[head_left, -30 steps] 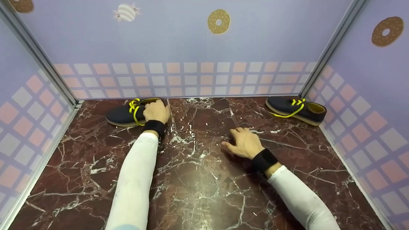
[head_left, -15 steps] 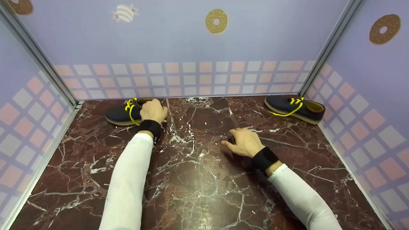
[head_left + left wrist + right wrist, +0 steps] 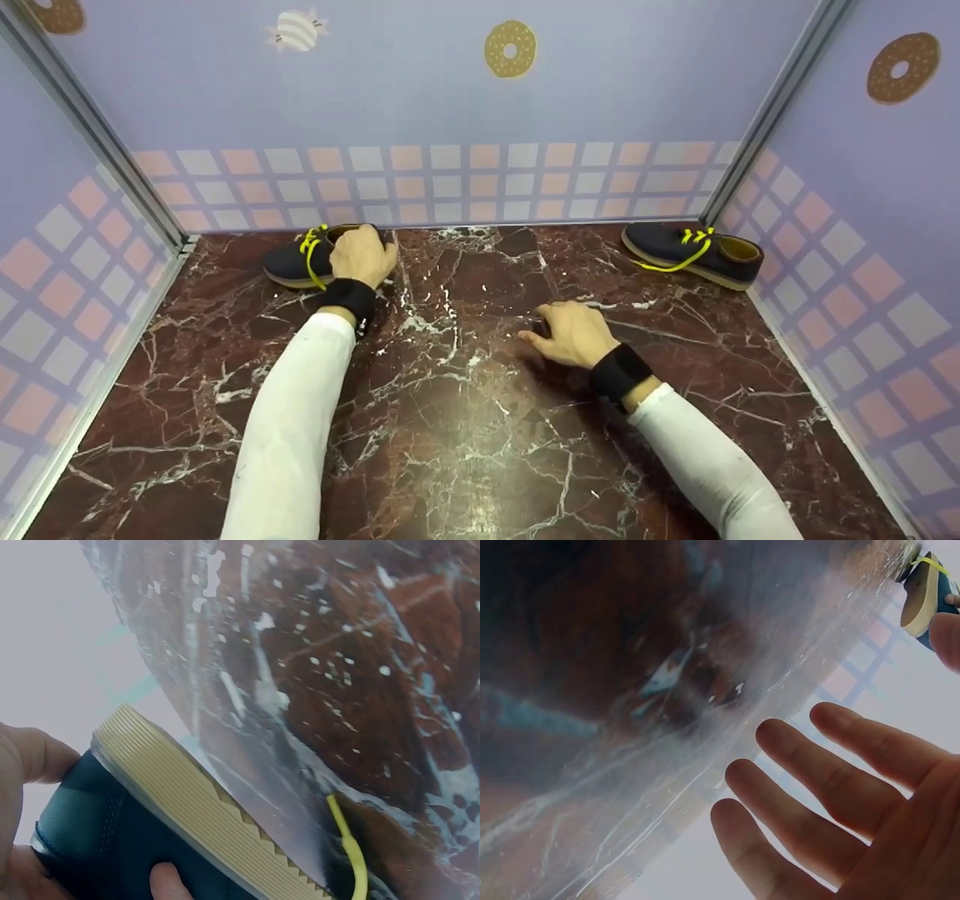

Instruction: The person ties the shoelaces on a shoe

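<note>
A dark lace-up shoe [image 3: 291,264] with yellow laces and a pale sole is at the back left, its toe pointing left. My left hand [image 3: 361,257] grips it around the heel. The left wrist view shows the thumb and a fingertip pressed on the dark heel leather, beside the ribbed cream sole [image 3: 180,787]. That heel looks raised off the floor; whether the toe touches it I cannot tell. My right hand [image 3: 574,335] hovers low over or rests on the marble-patterned surface, fingers relaxed and spread, holding nothing. A matching shoe [image 3: 654,246] lies at the back right, toe pointing left.
Brown-red marbled surface [image 3: 465,390] lies under both hands. Lilac panels with checks and printed sweets enclose it at the back [image 3: 420,105], left and right. A loose yellow lace end [image 3: 664,268] trails from the right-hand shoe onto the surface.
The left shoe has shifted slightly right and up in the last half second, with my left hand holding its heel. My right hand and the other shoe stay practically in place.
</note>
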`<state>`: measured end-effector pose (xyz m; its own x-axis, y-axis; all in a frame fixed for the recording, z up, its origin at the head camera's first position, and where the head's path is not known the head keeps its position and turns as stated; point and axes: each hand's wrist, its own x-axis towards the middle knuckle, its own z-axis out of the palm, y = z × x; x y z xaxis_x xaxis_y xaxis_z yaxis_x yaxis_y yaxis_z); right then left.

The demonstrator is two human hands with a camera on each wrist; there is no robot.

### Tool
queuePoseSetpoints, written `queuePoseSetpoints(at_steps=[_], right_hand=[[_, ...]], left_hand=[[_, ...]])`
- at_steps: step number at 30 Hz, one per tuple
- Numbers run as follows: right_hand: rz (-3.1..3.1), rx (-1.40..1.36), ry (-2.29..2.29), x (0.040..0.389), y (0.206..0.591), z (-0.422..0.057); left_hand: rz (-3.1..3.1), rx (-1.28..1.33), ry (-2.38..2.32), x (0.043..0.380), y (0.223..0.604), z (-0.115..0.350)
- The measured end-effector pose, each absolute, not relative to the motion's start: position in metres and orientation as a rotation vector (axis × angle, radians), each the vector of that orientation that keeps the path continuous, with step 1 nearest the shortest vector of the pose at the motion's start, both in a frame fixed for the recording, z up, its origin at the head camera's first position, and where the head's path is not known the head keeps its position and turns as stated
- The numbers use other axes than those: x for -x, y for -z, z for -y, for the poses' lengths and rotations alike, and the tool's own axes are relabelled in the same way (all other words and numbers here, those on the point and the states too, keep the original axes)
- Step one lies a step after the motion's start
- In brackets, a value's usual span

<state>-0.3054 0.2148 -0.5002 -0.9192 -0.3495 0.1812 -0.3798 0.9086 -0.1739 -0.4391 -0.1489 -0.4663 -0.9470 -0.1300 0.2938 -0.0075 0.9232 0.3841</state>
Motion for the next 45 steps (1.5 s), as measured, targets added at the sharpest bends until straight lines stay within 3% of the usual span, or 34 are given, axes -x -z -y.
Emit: queuePoseSetpoints(at_steps=[18, 31, 45], right_hand=[[2.960, -0.641, -0.356, 0.310, 0.497, -0.217], [2.986, -0.667, -0.498, 0.311, 0.496, -0.219], [2.827, -0.729, -1.069, 0.312, 0.485, -0.212]], left_hand=[[2.681, 0.160, 0.628, 0.408, 0.441, 0.120], [2.656, 0.433, 0.622, 0.363, 0.433, 0.085], [2.461, 0.746, 0.541, 0.316, 0.439, 0.057]])
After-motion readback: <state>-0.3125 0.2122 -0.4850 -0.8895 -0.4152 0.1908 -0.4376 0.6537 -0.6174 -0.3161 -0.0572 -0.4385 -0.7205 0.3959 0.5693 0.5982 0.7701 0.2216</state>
